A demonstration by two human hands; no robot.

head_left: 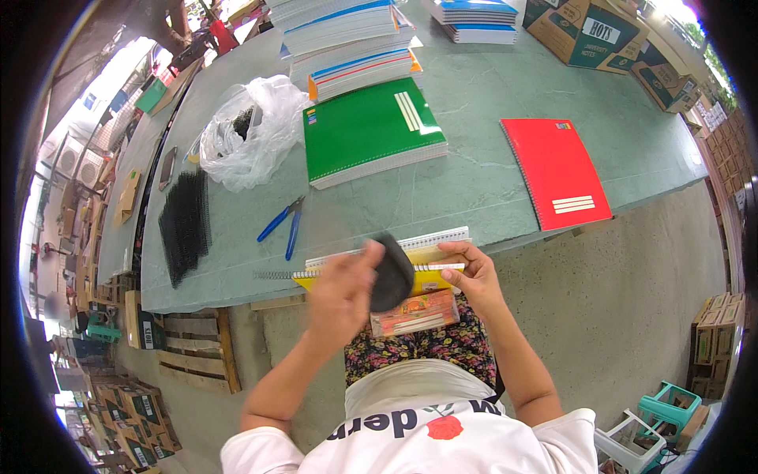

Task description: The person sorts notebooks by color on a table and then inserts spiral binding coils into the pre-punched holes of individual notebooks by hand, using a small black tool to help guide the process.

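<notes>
Just past the table's near edge, a yellow spiral notebook (433, 280) is held upright with its bound edge up. My right hand (476, 275) pinches its right end between thumb and fingers. A black coil (272, 276) sticks out from its left end. My left hand (343, 296), smeared by motion, has its fingers closed at the edge of a black rounded pad (392, 272) in front of the notebook; the exact grip is unclear. White punched pages (430, 238) show behind the notebook. An orange-pink printed piece (416, 313) sits below it, over my lap.
Blue-handled pliers (282, 227) lie left of a green notebook stack (371, 130). Black coils (184, 225) and a clear plastic bag (253, 134) are farther left. A red spiral notebook (557, 174) lies right. Tall notebook piles (347, 47) and cartons (584, 35) stand behind.
</notes>
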